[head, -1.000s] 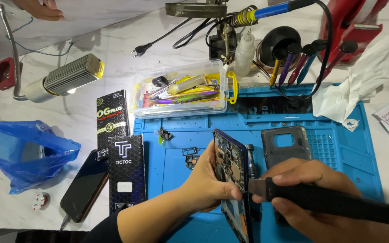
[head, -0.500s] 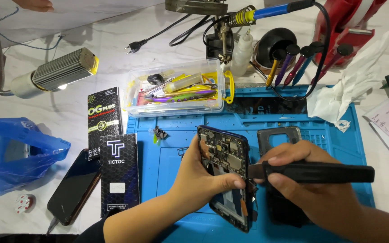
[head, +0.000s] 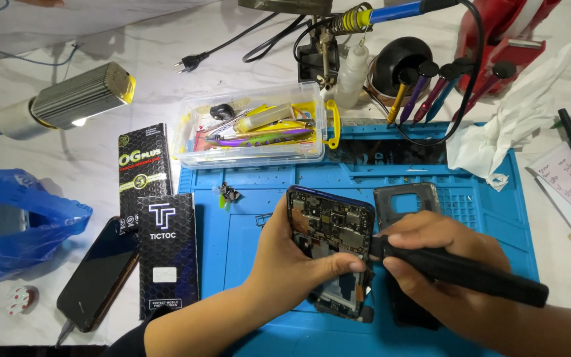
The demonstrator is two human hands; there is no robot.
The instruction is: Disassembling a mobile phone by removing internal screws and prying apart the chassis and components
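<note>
Phone, back removed, board exposed: tilted up in my left hand over the blue mat, steadied so the black driver, gripped in my right hand, meets its edge.

Two bare forearms, left hand, right hand, no sleeves, no rings

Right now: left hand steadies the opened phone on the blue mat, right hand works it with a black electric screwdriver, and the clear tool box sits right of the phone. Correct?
Not quite. The head view shows the clear tool box behind the opened phone and to its left, at the far edge of the blue mat. The rest holds: the left hand steadies the phone and the right hand holds the black electric screwdriver to it.
</note>
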